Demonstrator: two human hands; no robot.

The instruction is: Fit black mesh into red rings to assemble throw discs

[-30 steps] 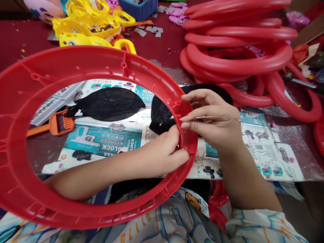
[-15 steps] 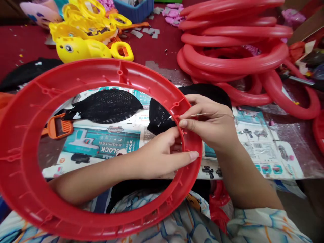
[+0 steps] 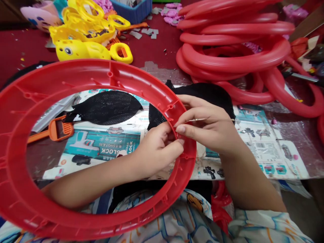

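Note:
A large red plastic ring [image 3: 76, 72] lies tilted across my lap and the table edge, its ribbed inner side up. My left arm passes through its hole. My left hand [image 3: 157, 150] pinches the ring's right rim with thumb and fingers closed on it. My right hand [image 3: 209, 126] is closed on the same spot of the rim from outside, with a thin metal pin or needle [image 3: 210, 119] held across its fingers. A black mesh piece [image 3: 202, 92] lies under and behind both hands at the rim.
A second black mesh piece [image 3: 106, 106] and an orange plastic tool [image 3: 57, 130] lie on printed toy packaging cardboard [image 3: 255, 145]. A stack of red rings [image 3: 235, 54] fills the back right. Yellow toy parts [image 3: 83, 37] and a blue bin [image 3: 131, 10] sit at the back left.
The ring has shifted a little left and down. My left thumb, stretched along the rim half a second ago, has curled back into a pinch beside my right fingertips.

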